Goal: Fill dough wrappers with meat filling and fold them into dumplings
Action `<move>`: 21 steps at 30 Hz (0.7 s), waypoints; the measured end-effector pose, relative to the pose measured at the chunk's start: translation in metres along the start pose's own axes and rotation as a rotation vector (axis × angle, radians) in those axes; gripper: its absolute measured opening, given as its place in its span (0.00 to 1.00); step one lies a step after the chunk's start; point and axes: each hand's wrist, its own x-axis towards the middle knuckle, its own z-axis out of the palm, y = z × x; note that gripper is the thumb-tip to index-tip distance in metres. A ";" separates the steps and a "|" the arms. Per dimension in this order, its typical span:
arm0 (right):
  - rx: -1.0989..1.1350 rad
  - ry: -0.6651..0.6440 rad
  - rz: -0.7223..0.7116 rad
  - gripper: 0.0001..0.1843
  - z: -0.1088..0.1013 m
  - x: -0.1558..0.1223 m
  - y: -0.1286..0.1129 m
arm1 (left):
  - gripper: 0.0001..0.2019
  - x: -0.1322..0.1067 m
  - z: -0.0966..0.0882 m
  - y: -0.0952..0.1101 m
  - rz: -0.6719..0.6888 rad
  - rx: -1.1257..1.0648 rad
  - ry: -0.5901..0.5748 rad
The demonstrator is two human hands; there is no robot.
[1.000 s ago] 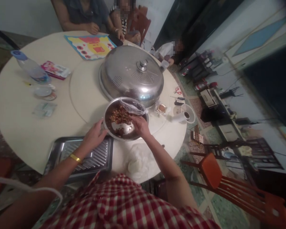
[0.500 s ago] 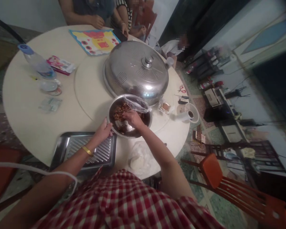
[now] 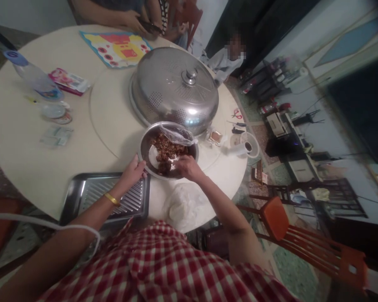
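A steel mixing bowl [image 3: 141, 161] stands on the table, with a brown, chunky mixture [image 3: 170, 149] inside. My left hand [image 3: 136, 167] is closed on the bowl's left rim. Inside the bowl, at its near right side, my right hand [image 3: 189, 167] has its fingers curled together in the mixture; the fingertips are partly hidden. A crumpled clear plastic bag [image 3: 178, 135] lies over the far right part of the bowl. Close to me, below the bowl, rests a pale lump in a clear plastic bag [image 3: 181, 205].
A large domed steel lid [image 3: 176, 90] stands right behind the bowl. A ridged metal tray [image 3: 77, 191] lies under my left forearm. At the right are a roll of plastic film [image 3: 239, 149] and red scissors [image 3: 237, 113]. A bottle [image 3: 34, 77] lies left. People are at the far side.
My right hand has moved from the middle of the bowl to its near right side, and the mixture shows a bare patch at left. My left hand stays on the rim.
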 end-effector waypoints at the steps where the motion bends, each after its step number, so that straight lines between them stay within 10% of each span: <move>1: -0.006 0.026 0.018 0.16 -0.001 0.001 0.001 | 0.13 0.000 0.000 0.001 -0.001 0.001 0.000; 10: -0.015 0.077 0.132 0.16 0.023 0.036 0.002 | 0.07 -0.003 0.000 0.011 -0.030 0.033 0.015; 21: -0.015 0.041 0.123 0.14 0.011 -0.017 -0.012 | 0.17 -0.004 -0.001 0.014 -0.025 0.182 0.004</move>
